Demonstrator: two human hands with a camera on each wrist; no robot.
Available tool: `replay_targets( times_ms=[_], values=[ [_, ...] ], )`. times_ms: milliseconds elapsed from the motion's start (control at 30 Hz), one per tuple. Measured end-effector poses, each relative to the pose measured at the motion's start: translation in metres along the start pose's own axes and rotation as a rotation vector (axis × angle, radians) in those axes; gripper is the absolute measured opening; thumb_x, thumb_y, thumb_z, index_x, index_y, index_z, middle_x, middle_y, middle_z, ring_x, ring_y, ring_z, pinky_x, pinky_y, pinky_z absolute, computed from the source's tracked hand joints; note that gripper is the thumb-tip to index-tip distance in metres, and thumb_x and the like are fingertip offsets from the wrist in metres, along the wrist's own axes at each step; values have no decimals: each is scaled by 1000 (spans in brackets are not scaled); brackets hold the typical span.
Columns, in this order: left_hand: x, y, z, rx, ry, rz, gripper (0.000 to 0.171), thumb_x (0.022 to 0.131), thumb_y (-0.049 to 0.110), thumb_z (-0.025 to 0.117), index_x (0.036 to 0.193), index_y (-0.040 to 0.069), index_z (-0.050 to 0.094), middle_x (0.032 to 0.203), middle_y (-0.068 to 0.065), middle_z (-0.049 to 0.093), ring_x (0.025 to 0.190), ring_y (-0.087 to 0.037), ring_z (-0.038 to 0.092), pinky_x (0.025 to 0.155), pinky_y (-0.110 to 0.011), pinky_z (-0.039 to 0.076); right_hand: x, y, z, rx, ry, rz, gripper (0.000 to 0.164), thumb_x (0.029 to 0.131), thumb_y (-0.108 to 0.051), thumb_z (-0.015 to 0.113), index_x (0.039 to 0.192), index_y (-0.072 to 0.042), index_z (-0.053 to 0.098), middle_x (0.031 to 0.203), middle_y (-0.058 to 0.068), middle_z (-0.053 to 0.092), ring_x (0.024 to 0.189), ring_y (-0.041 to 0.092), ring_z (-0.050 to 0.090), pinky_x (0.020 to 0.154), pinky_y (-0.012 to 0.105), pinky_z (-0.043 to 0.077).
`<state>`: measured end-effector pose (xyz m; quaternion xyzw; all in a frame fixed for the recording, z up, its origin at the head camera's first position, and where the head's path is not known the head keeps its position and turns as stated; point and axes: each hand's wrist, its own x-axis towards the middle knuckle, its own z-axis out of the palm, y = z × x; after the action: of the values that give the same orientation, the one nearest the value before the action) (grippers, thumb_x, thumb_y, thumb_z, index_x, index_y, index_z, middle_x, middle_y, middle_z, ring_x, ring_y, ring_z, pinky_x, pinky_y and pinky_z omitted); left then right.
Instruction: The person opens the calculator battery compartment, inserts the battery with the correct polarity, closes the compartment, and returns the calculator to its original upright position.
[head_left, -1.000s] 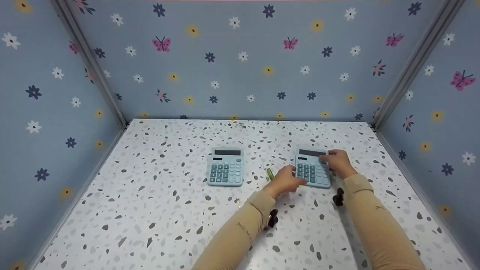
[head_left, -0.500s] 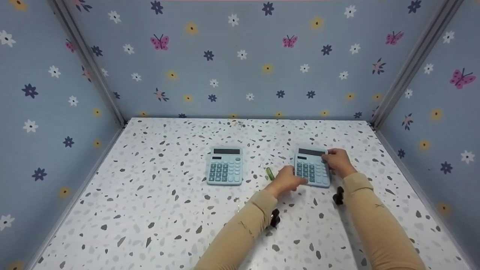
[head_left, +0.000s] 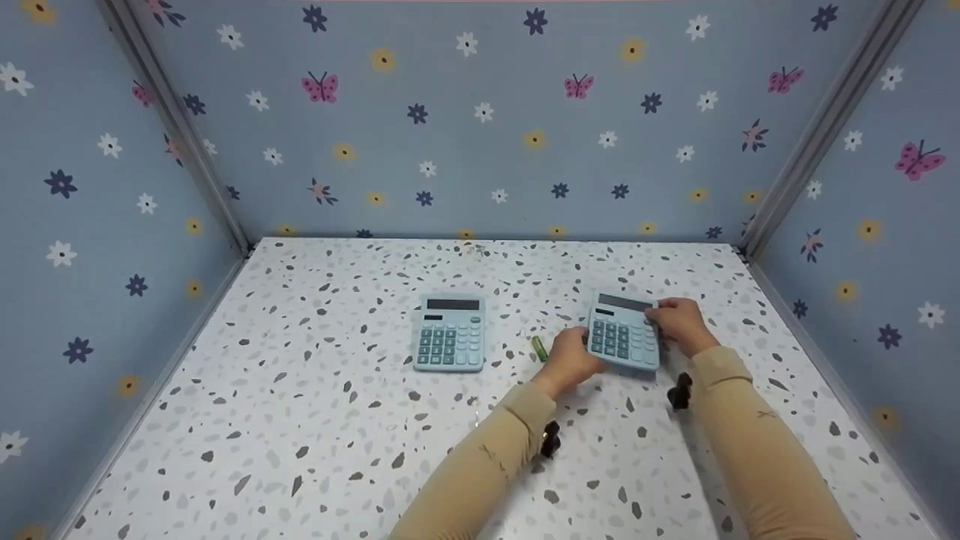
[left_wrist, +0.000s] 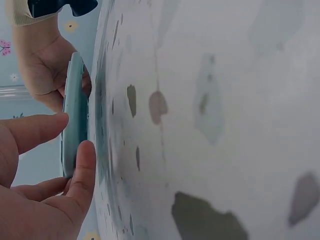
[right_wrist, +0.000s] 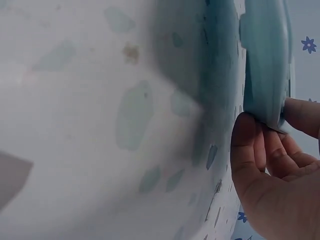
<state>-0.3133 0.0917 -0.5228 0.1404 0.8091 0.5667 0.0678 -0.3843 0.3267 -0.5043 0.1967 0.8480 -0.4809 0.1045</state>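
A light blue calculator [head_left: 622, 330] is held between both hands at the right of the table, its near edge tilted up. My left hand [head_left: 571, 361] grips its left edge near the bottom corner; in the left wrist view the thumb and fingers [left_wrist: 86, 165] pinch its rim. At the upper right side my right hand [head_left: 681, 324] pinches the other edge, and the right wrist view shows the calculator's edge [right_wrist: 267, 65] between thumb and fingers. A small green battery-like cylinder [head_left: 539, 348] lies just left of my left hand.
A second light blue calculator [head_left: 450, 334] lies flat on the speckled white table [head_left: 315, 420], left of the green cylinder. Blue flowered panels [head_left: 480, 150] enclose the back and both sides.
The calculator on the right has gone from lying flat to being tilted, its near edge raised. Both hands keep their places at its edges, and the other calculator stays put.
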Motion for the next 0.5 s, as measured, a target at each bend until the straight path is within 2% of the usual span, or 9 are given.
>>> replay_targets(
  times_ms=[133, 267, 500],
  values=[
    [2, 3, -2, 9, 44, 26, 37, 88, 1, 76, 125, -5, 72, 119, -16, 77, 105, -17, 69, 103, -33, 59, -3, -2, -5, 46, -20, -1, 63, 111, -21, 56, 165, 4, 36, 163, 23, 47, 137, 29, 52, 122, 47, 49],
    [3, 5, -4, -5, 71, 22, 42, 87, 3, 79, 127, -6, 71, 121, -17, 76, 110, -21, 70, 104, -34, 59, -7, -3, -10, 85, -40, 2, 66, 111, -19, 57, 167, 3, 32, 166, 23, 44, 137, 29, 53, 122, 45, 49],
    [1, 10, -9, -15, 70, 4, 49, 86, 10, 85, 131, -3, 70, 128, -17, 76, 118, -24, 70, 114, -38, 55, -15, -7, -12, 115, -63, -1, 68, 111, -20, 57, 169, 2, 28, 165, 22, 45, 130, 23, 59, 116, 40, 54]
  ],
)
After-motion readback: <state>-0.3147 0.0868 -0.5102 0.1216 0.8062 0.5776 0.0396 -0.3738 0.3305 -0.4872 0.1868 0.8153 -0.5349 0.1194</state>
